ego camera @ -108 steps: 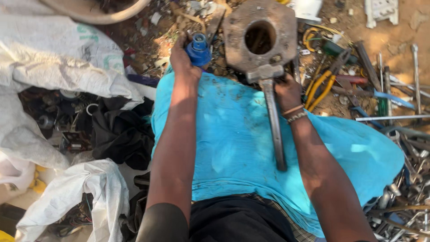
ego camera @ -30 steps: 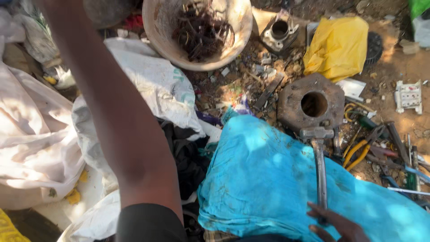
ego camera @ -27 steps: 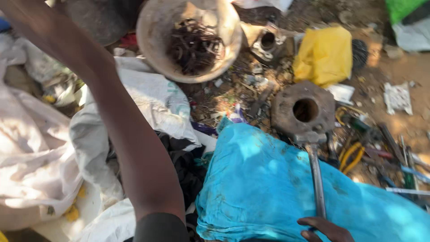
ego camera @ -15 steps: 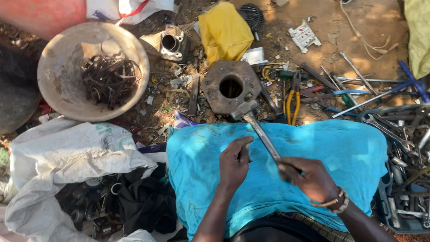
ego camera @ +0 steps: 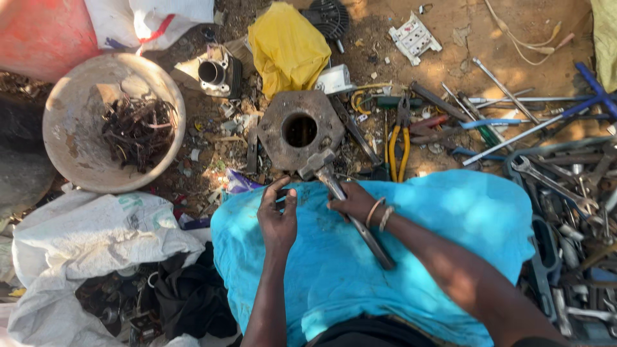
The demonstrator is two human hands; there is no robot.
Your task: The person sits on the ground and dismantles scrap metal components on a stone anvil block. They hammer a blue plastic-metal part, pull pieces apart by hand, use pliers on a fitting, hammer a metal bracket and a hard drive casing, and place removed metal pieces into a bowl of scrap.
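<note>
The right hand (ego camera: 350, 202) grips the metal bar (ego camera: 357, 215) still joined to the rusty hexagonal plate (ego camera: 299, 132); the left hand (ego camera: 277, 215) pinches something small, too tiny to identify. Judging by this, the plate is not yet freed on the blue cloth (ego camera: 450, 218).

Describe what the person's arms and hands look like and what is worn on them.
Both arms are bare, with no sleeves or gloves in view. The right hand has two thin bangles at the wrist. The left hand wears nothing visible.

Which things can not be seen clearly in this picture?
Head view:
- Right hand: palm and fingers hidden behind the metal bar.
- Left hand: whatever the fingers pinch is too small.
- Tools: cut by the right edge.
- Bowl: dark contents indistinct.
</note>
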